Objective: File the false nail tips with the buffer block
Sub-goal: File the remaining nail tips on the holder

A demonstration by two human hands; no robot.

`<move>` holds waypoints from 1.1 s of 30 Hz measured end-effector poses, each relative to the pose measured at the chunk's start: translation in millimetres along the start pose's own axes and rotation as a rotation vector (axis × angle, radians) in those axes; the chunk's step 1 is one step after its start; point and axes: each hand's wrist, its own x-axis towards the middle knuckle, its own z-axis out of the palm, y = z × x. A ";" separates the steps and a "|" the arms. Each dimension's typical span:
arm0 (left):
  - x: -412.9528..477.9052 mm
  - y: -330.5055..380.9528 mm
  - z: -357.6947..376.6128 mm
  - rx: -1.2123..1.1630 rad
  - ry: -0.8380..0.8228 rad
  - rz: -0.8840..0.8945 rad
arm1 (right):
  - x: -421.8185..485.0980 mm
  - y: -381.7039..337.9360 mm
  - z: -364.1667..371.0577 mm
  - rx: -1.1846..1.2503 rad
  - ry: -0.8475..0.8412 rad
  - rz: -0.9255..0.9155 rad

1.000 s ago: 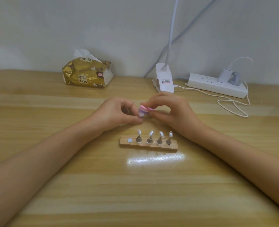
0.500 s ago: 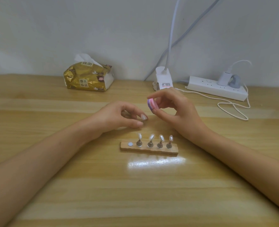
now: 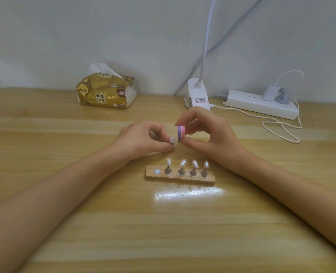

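Nail tips (image 3: 183, 162) are stood in a row on four small pegs on a wooden stand (image 3: 180, 179), which is laid flat on the table (image 3: 163, 233). At the left end of the stand a flat white dot (image 3: 157, 171) is seen. Both hands are held close together just behind the stand. One more tip (image 3: 172, 140) is pinched by the left hand (image 3: 143, 138) between thumb and fingers. The block (image 3: 181, 133), striped purple and pink, is pinched by the right hand (image 3: 208, 134), with the thumb below and the fingers on top. The block is held on its edge, just beside the tip; it cannot be told if the two touch. Far behind the stand, by the wall, a gold tissue pack (image 3: 106, 91) is seen to the left, a white clip (image 3: 197, 95) almost straight behind, and a white power strip (image 3: 261, 104) to the right. A thin white cable (image 3: 281, 129) is looped behind the stand to the right. A bright patch of light is seen on the table just in front of the stand.
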 end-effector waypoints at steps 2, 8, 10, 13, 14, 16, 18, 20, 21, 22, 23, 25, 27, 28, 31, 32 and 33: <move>-0.3 -0.6 0.6 -0.008 0.018 0.002 | 0.8 1.4 1.1 -0.018 -0.064 0.023; -1.0 -0.2 1.3 0.003 0.040 0.012 | 1.3 3.8 1.0 -0.033 -0.055 0.036; -1.3 0.6 1.6 0.006 0.041 0.013 | 1.3 5.4 0.9 -0.040 -0.043 0.020; -2.1 0.8 1.3 -0.007 0.031 0.015 | 2.7 6.3 1.0 -0.029 -0.025 0.006; -2.2 1.0 1.3 -0.013 0.031 0.014 | 3.0 6.4 1.3 -0.019 -0.031 0.019; -1.8 1.4 1.5 -0.012 0.032 0.009 | 2.7 7.5 1.3 -0.003 -0.003 0.026; -2.0 1.2 1.4 -0.011 0.035 0.010 | 3.5 7.6 1.1 0.000 -0.004 0.016; -2.4 0.7 1.5 -0.015 0.035 0.019 | 3.6 7.8 1.4 -0.013 -0.054 0.028; -2.1 0.5 1.4 -0.014 0.035 0.021 | 3.3 7.9 1.6 -0.015 -0.049 0.023; -1.7 0.4 1.4 -0.012 0.035 0.020 | 3.1 8.0 1.7 -0.015 -0.024 0.003; -1.5 0.3 1.2 -0.011 0.034 0.017 | 3.0 8.2 2.1 -0.017 -0.001 -0.021; -1.2 0.3 0.9 -0.010 0.032 0.019 | 2.9 7.9 2.6 -0.027 -0.007 -0.026; -1.4 0.7 1.2 -0.009 0.028 0.024 | 3.0 7.3 2.5 -0.027 -0.028 -0.002; -1.5 0.6 1.4 -0.011 0.028 0.022 | 2.9 7.6 2.0 -0.023 -0.020 -0.010; -1.6 -0.1 1.2 -0.014 0.036 0.022 | 4.1 7.9 2.6 -0.048 -0.039 -0.036; -1.4 0.2 1.5 -0.009 0.038 0.021 | 4.0 9.0 2.3 -0.049 -0.042 -0.016; -1.3 0.6 1.6 -0.002 0.040 0.020 | 3.9 9.2 1.6 -0.048 -0.018 -0.006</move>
